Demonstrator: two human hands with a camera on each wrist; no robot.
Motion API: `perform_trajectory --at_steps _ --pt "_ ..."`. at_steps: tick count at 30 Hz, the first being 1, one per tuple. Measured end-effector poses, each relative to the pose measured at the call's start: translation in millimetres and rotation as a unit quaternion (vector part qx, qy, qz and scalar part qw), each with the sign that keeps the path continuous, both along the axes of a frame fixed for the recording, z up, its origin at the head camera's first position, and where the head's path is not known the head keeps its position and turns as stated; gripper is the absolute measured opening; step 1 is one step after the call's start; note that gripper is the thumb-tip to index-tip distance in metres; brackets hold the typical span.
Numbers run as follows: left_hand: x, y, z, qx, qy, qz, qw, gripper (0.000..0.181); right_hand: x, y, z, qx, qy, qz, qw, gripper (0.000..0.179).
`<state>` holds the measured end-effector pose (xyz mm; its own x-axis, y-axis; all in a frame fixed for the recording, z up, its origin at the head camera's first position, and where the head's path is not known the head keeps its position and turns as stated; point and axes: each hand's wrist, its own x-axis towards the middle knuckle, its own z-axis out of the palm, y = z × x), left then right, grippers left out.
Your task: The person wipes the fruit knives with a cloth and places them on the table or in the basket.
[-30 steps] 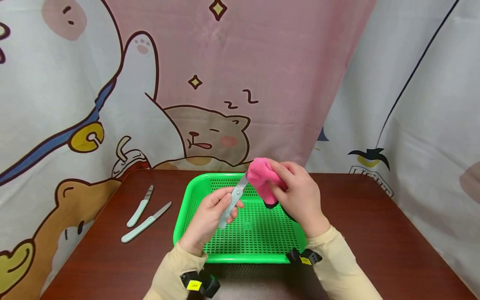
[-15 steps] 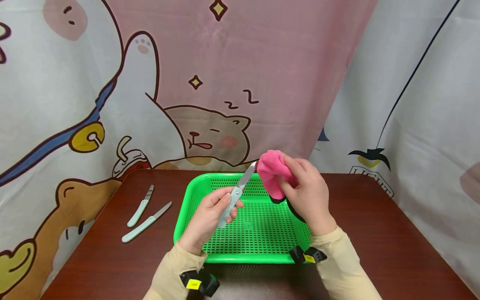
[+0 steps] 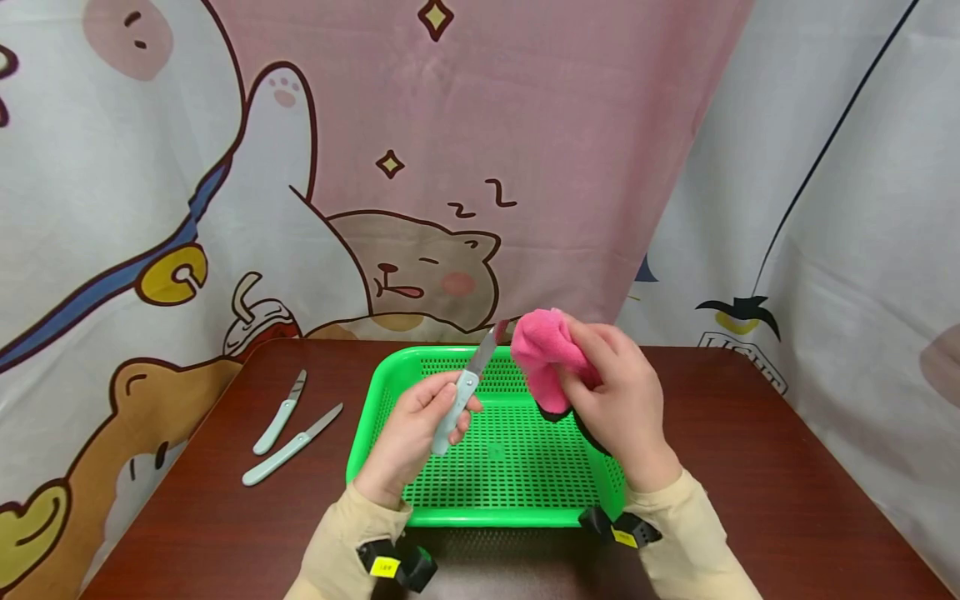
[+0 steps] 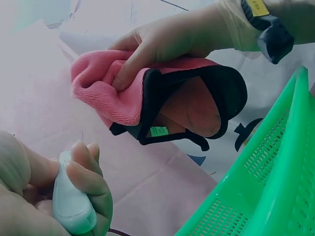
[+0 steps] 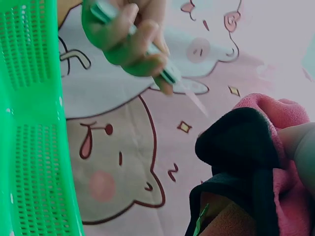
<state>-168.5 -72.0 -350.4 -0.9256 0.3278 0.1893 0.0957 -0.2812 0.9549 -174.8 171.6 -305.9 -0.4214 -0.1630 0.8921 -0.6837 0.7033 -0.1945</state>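
My left hand (image 3: 408, 433) grips the pale mint handle of a knife (image 3: 457, 404), its blade slanting up and to the right. In the left wrist view the butt of the handle shows between the curled fingers (image 4: 88, 182). My right hand (image 3: 618, 396) pinches a folded pink cloth (image 3: 543, 354) with black edging, fingers on one side and thumb on the other. The cloth sits just right of the blade's tip, with a gap between them in the head view. A small green label (image 4: 159, 131) shows in the cloth's fold. Both hands are above a green basket (image 3: 480, 518).
Two more mint-handled knives lie on the brown table (image 3: 697, 433) left of the basket: a shorter knife (image 3: 279, 421) and a longer knife (image 3: 288, 450), blades pointing away. Behind the table hangs a cartoon-printed curtain (image 3: 570, 167).
The cloth has moved right, off the blade's tip, with my right hand; lately it has come down slightly. The knife has shifted slightly left in my left hand.
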Motion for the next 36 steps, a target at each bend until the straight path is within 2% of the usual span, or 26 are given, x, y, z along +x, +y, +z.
perform_trajectory --at_steps 6,13,19,28,36 --pt "0.3 -0.1 -0.2 -0.005 0.000 0.002 1.0000 0.034 4.2 -13.2 -6.9 0.035 0.015 0.031 0.9988 0.045" --pt "0.1 3.7 -3.1 -0.003 0.014 -0.005 0.9999 0.034 6.1 -26.0 -16.0 0.067 -0.020 0.048 0.9964 0.046" --pt "0.7 5.9 -5.1 -0.003 0.033 -0.012 0.9994 0.035 4.6 -29.2 -20.3 0.077 -0.039 0.041 0.9954 0.050" --pt "4.3 6.1 -2.3 -0.007 0.012 -0.014 0.9998 0.034 -8.0 -23.0 -19.7 0.081 -0.026 0.036 0.9957 0.050" --pt "5.1 5.6 -0.4 -0.016 0.015 -0.015 0.9997 0.034 -11.9 -13.4 -9.9 0.068 -0.049 -0.019 0.9963 0.045"
